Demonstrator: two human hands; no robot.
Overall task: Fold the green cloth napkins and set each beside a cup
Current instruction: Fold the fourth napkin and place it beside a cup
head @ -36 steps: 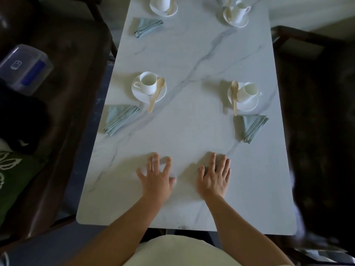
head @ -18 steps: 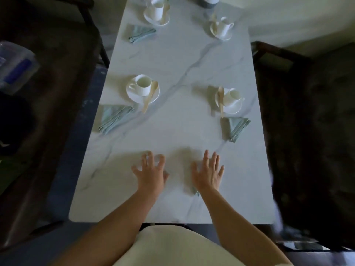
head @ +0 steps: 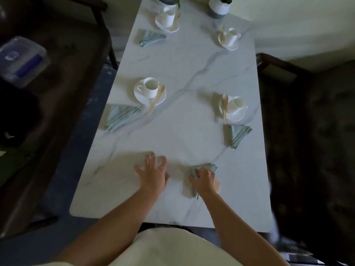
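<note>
Step in hand, as judged: the last folded napkin (head: 212, 167) is being taken up at the near end of the table (head: 172, 208) for placing. Three others are already lying beside cups. Only the far-right cup (head: 231, 36), well ahead of the right hand (head: 206, 182), is lacking one. The next move is therefore likely calling for a lift and a long forward reach, setting the cloth just beside that saucer without disturbing the spoon lying on it.

The right hand is curling its fingers down over the napkin and gripping it. Cloth is showing past the fingertips and below the wrist. Whether it is leaving the surface cannot be told; the picture is blurring there.

The left hand (head: 152, 176) is resting palm down just left of the right hand, apart from the cloth. Its fingers are spreading straight and holding nothing.

Ahead and left of the left hand, the near-left napkin (head: 121, 117) is lying by the table edge, with the near-left cup (head: 151, 90) beyond it. Ahead and right of the right hand, the near-right napkin (head: 239, 135) is sitting just short of the near-right cup (head: 237, 104).

Farthest out, the far-left napkin (head: 150, 37) is lying on the near side of the far-left cup (head: 169, 17).
</note>
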